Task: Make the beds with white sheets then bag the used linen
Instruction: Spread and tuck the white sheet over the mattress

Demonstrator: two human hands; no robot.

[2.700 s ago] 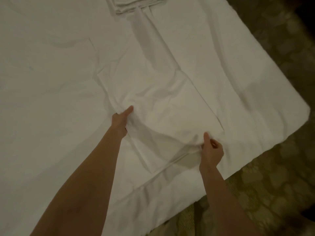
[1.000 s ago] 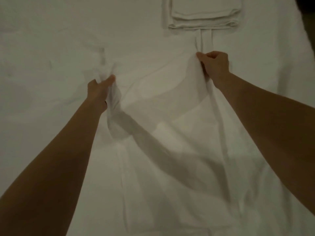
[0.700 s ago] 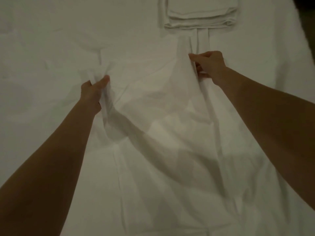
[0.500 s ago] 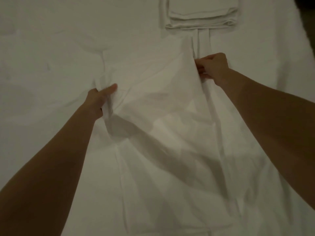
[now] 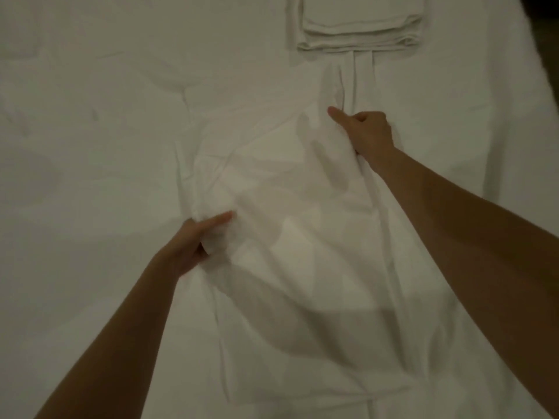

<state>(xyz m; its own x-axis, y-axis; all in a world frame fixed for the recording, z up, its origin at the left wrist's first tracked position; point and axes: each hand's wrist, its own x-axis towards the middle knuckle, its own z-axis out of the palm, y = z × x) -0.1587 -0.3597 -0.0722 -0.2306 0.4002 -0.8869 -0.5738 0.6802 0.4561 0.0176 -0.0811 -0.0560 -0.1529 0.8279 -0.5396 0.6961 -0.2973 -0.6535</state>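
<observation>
While our left hand [image 5: 193, 237] and right hand [image 5: 367, 134] each pinch the white sheet [image 5: 287, 213] below the folded stack [image 5: 360, 28], we spread it; next, draw both edges outward.

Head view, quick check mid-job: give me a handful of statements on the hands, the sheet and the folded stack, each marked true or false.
1. Both hands grip the white sheet. True: the left hand and right hand each pinch a bunched fold.
2. The folded stack lies near the person's elbows. False: it sits at the far end, beyond the right hand.
3. The right hand reaches farther up the bed than the left. True.
4. The sheet lies flat and smooth. False: it is wrinkled and lifted between the hands.
5. The left hand rests on the folded stack. False: it is well apart from it.
</observation>
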